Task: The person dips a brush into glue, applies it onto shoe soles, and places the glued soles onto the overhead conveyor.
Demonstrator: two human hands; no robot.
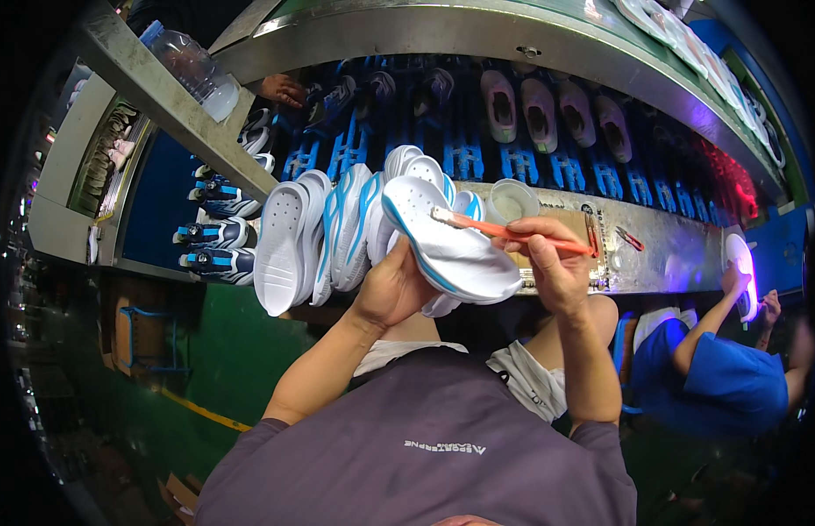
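My left hand (391,285) grips a white shoe sole with a blue edge stripe (447,241) from below, holding it tilted with its inner face up. My right hand (548,263) holds an orange-handled brush (512,232). The bristle end rests on the upper left part of the sole. Just behind the sole, a row of several more white and blue soles (328,232) stands on edge on the metal bench (670,254).
A small translucent cup (511,202) sits on the bench behind the brush. Beyond runs a conveyor with shoes on blue racks (548,114). A plastic bottle (192,66) lies on a steel shelf at upper left. At right, a person in blue (723,377) handles a sole.
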